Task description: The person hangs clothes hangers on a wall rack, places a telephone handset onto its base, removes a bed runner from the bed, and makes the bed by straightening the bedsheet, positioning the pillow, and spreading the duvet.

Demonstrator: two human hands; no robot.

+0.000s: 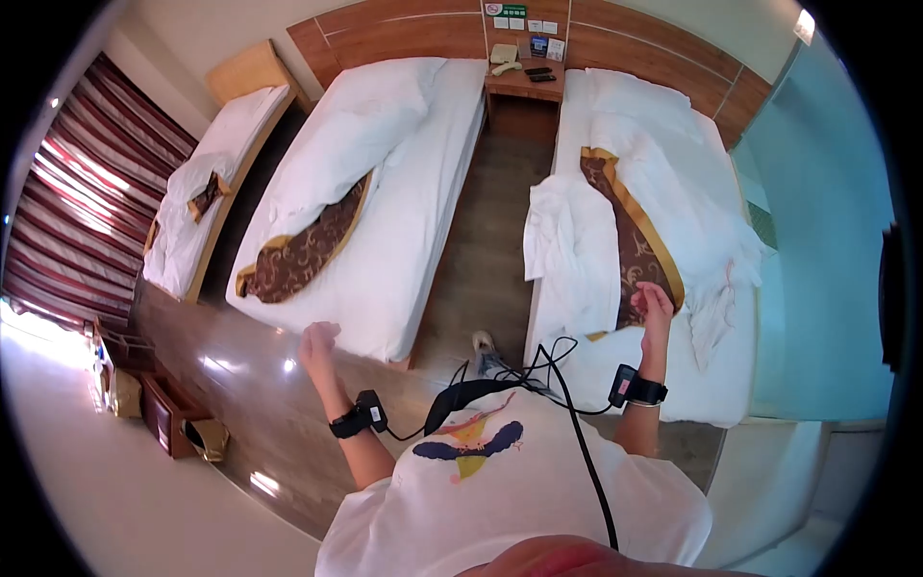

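My left hand (318, 341) is held out over the floor by the foot of the middle bed (385, 279), its fingers loosely curled and nothing visible in them. Over the foot of the right bed is my right hand (653, 302), with its fingers partly bent; whether it touches anything is unclear. Beneath and beside it lies a brown bed runner with gold edges (630, 226). A crumpled white cloth (574, 255) lies left of that runner, and a white quilt (673, 183) to its right. Another brown runner (312, 245) rests on the middle bed beside a bunched quilt (356, 135).
A narrow bed (226, 135) stands at the left near striped curtains (77, 192). Between the two larger beds is a nightstand (524, 87) with a telephone (505, 62). A bin (205, 439) sits at lower left. Black cables (580, 423) run across my front. Glass panel (827, 231) at right.
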